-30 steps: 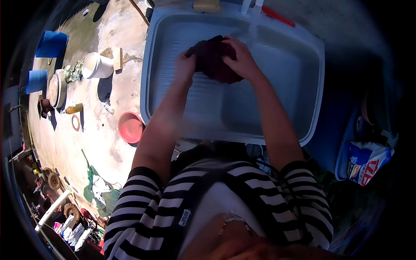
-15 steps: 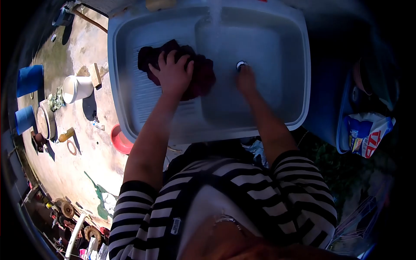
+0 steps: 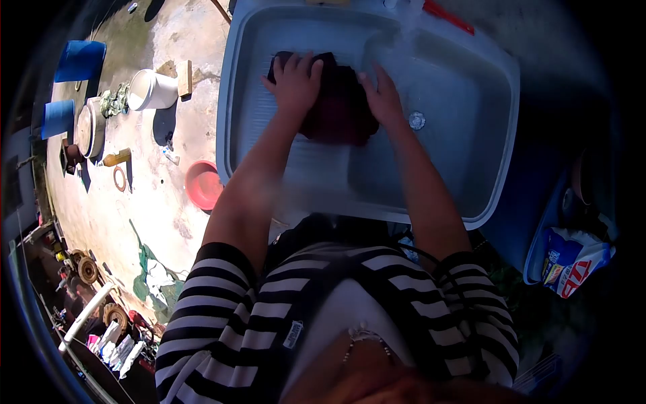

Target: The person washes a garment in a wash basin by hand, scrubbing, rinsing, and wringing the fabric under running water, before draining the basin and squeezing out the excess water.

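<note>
A dark maroon bunched cloth (image 3: 340, 111) lies in the sink (image 3: 511, 135), partly on the ribbed washboard side. My left hand (image 3: 296, 84) rests on the cloth's upper left part, fingers spread flat over it. At the cloth's right edge is my right hand (image 3: 385, 99), with thumb and fingers apart; whether its thumb touches the fabric I cannot tell. To the right of that hand, the round drain (image 3: 417, 120) shows pale and shiny in the basin floor. A blurred stream of water (image 3: 408, 23) falls at the top of the basin.
A red object (image 3: 449, 17) lies on the sink's back rim. Below right stands a blue container with a detergent-like bag (image 3: 572, 259). On the sunlit ground at left are a red basin (image 3: 204, 185), a white bucket (image 3: 153, 90) and blue barrels (image 3: 81, 61).
My right hand has left the drain and moved left to the cloth, uncovering the drain. My left hand stays on the cloth. The camera view has shifted and tilted.
</note>
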Demonstrator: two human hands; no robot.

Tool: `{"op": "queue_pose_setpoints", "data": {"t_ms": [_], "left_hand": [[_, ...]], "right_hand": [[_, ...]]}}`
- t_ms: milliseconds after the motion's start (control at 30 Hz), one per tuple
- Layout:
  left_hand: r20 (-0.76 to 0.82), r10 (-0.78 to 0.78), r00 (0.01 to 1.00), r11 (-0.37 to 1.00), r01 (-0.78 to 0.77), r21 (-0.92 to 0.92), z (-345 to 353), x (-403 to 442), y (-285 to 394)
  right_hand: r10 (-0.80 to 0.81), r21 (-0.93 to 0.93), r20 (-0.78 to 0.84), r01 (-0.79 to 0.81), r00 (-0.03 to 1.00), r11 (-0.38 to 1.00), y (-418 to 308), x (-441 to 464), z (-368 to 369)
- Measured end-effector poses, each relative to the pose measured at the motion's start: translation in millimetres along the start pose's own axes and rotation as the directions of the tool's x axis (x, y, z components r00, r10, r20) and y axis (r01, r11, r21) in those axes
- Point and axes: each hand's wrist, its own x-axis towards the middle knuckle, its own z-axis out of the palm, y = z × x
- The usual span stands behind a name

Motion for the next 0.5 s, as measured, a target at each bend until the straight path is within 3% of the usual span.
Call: {"op": "queue_pose_setpoints", "data": {"t_ms": [33,67,100,133,167,200,300,333,400,467,500], "left_hand": [[0.123,-0.1,0.987,0.994,0.106,-0.041,-1,1,0],[0.042,0.027,0.999,0.996,-0.023,-0.091,0,-11,-1],[-0.013,0.248,0.969,0.923,-0.241,-0.3,5,-15,-16],[-0.093,0.235,0.967,0.904,-0.253,-0.345,-13,-39,0],[-0.186,0.249,0.95,0.913,-0.295,-0.282,-12,-67,-1],[-0.145,0.3,0.943,0.926,-0.324,-0.195,-8,-89,-13],[0.012,0.425,0.905,0.9,-0.424,0.105,-5,-83,-32],[0.018,0.407,0.913,0.907,-0.406,0.11,-2,-51,-32],[-0.082,0.359,0.93,0.922,-0.339,0.188,21,13,-28],[-0.235,0.379,0.895,0.9,-0.298,0.317,26,48,-22],[-0.219,0.332,0.917,0.92,-0.265,0.288,25,42,-21]], "right_hand": [[0.005,0.253,0.12,-0.035,0.993,0.967,-17,-1,22],[-0.065,0.169,0.122,0.044,0.99,0.985,-29,-14,40],[-0.277,-0.122,0.042,0.28,0.96,0.952,-28,-30,56],[-0.332,0.013,-0.068,0.334,0.941,0.943,-39,-54,59],[-0.386,0.008,-0.096,0.388,0.918,0.921,-39,-82,61],[-0.394,0.077,-0.115,0.404,0.912,0.912,-37,-107,62],[-0.234,-0.303,0.283,0.318,0.93,0.898,-42,-92,62],[-0.405,-0.267,0.024,0.396,0.914,0.879,-55,-62,67],[-0.519,-0.237,-0.03,0.498,0.854,0.834,-42,10,74],[-0.438,-0.394,-0.156,0.351,0.885,0.85,-44,46,88],[-0.418,-0.429,-0.236,0.292,0.877,0.855,-46,49,88]]}}
